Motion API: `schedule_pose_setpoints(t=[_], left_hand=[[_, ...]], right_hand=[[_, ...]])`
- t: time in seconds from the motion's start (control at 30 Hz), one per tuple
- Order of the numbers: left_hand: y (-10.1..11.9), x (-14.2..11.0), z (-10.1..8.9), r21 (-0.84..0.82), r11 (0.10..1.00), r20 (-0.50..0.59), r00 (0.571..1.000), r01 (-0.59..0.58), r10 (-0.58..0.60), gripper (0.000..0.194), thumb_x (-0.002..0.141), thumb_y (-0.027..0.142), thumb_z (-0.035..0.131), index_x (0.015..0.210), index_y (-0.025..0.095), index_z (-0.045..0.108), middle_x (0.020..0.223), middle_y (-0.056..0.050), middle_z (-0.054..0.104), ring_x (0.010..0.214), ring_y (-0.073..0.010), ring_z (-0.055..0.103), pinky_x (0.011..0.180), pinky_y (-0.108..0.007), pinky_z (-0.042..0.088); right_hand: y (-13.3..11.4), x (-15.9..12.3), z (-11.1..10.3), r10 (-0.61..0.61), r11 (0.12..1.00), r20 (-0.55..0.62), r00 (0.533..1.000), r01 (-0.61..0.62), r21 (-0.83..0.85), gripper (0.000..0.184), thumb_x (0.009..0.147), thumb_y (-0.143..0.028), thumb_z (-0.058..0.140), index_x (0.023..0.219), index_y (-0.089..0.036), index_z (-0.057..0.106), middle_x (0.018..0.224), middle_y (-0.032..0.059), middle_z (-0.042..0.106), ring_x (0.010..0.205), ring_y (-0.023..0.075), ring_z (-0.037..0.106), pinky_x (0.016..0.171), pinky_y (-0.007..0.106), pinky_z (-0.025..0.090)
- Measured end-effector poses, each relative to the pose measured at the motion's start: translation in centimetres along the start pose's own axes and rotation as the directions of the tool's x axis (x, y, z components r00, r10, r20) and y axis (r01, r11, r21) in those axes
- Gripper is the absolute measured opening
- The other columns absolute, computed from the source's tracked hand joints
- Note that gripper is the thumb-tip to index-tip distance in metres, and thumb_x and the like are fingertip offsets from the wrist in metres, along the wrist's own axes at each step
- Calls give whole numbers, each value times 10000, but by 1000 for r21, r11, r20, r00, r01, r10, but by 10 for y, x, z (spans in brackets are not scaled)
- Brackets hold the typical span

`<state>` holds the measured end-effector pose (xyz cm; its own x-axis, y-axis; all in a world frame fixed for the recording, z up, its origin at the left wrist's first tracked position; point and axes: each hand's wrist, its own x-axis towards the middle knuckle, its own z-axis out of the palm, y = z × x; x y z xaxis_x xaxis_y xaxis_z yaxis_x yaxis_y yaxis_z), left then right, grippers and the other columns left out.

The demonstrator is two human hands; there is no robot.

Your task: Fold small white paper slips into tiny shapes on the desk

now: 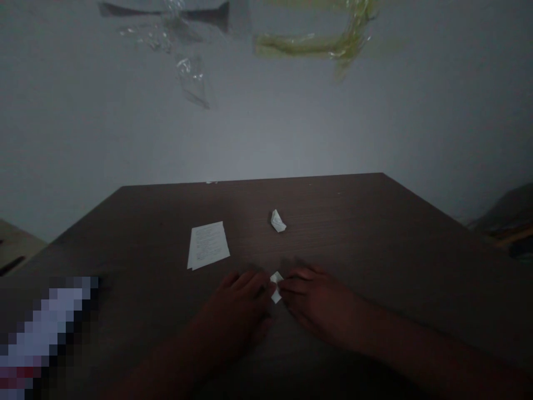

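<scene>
A small piece of white paper (276, 295) lies on the table between my hands, its two ends showing and its sides covered by fingertips. It looks folded, though the dim light hides the creases. From the left, the curled fingers of my left hand (245, 303) press on it. My right hand (318, 303) meets its other side with fingers bent and close together. Just beyond the hands sits a crumpled or folded bit of white paper (277, 221). Printed paper sheets (209, 245), stacked slightly askew, rest to the left of it.
The brown wooden table (353, 222) ends at a grey wall (270, 122) bearing strips of clear and yellow tape (303, 45). A blurred-out pale object (45, 328) lies at the left front. Dark items (508, 216) stand beyond the right edge.
</scene>
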<state>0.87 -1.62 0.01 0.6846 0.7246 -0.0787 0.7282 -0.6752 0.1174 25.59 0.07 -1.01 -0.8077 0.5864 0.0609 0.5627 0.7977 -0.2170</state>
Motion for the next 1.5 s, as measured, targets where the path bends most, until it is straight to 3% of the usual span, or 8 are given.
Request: schedule_pose_setpoints(t=[0.33, 0.47, 0.63, 0.83, 1.17, 1.3, 1.37, 1.5], left_hand=[[-23, -6, -14, -137, 990, 24, 999, -28, 31, 468, 906, 120, 765, 1347, 277, 775, 1531, -56, 754, 1456, -355, 661, 1248, -592, 439], [-24, -7, -23, -142, 990, 51, 999, 15, -8, 515, 890, 123, 762, 1374, 301, 769, 1541, -45, 751, 1453, -353, 665, 1248, -594, 438], [-15, 0, -12, -94, 995, -21, 999, 26, -28, 489, 930, 118, 717, 1393, 267, 758, 1392, -84, 799, 1320, -355, 722, 1252, -646, 421], [-2, -2, 4, 16, 995, -34, 994, 100, -99, 541, 1027, 249, 697, 1563, 319, 672, 1523, -109, 714, 1412, -394, 634, 1224, -653, 444], [7, -5, -20, 78, 969, -21, 972, 236, -235, 343, 1012, 287, 724, 1337, 254, 827, 1401, -192, 761, 1334, -484, 671, 1107, -789, 494], [7, 1, -19, 70, 960, -31, 963, 270, -268, 222, 1031, 249, 683, 1162, 183, 850, 1330, -194, 783, 1291, -467, 707, 1110, -732, 528], [9, 4, -12, 45, 968, -59, 968, 247, -244, 274, 1030, 219, 676, 1262, 156, 806, 1412, -206, 758, 1309, -442, 714, 1133, -677, 548], [16, 5, 8, -62, 997, -66, 997, 34, -38, 446, 992, 187, 707, 1438, 198, 720, 1480, -156, 753, 1377, -372, 704, 1271, -615, 479]], right_hand=[[4, -7, 0, 26, 1000, -27, 999, -26, 7, 327, 1064, -190, 625, 1361, -230, 756, 1444, 67, 790, 1315, 335, 693, 1174, 545, 508], [2, -6, -5, 29, 1000, -45, 999, -28, 11, 247, 1077, -199, 617, 1266, -200, 777, 1311, 102, 827, 1241, 333, 723, 1145, 547, 520], [2, -6, -3, 24, 1000, -56, 998, -23, 18, 243, 1076, -204, 615, 1265, -196, 766, 1290, 108, 825, 1219, 329, 737, 1120, 534, 543], [4, -8, 4, 12, 1000, -77, 997, -10, 20, 264, 1080, -203, 620, 1300, -219, 765, 1341, 90, 817, 1273, 325, 724, 1190, 553, 502], [0, -6, -5, 34, 999, -40, 999, -35, -13, 180, 1051, -203, 676, 1179, -219, 801, 1255, 76, 836, 1205, 327, 739, 1101, 514, 536], [0, -6, -9, 47, 999, -8, 999, -47, 5, 145, 1066, -230, 660, 1089, -202, 801, 1122, 85, 828, 1136, 327, 733, 1052, 524, 556], [1, -6, -9, 40, 999, -20, 999, -40, 6, 149, 1064, -238, 661, 1107, -202, 799, 1131, 88, 823, 1130, 329, 727, 1047, 524, 558], [1, -7, -6, 46, 999, -30, 999, -46, -4, 197, 1059, -214, 660, 1203, -226, 794, 1158, 77, 823, 1160, 324, 718, 1084, 517, 548]])
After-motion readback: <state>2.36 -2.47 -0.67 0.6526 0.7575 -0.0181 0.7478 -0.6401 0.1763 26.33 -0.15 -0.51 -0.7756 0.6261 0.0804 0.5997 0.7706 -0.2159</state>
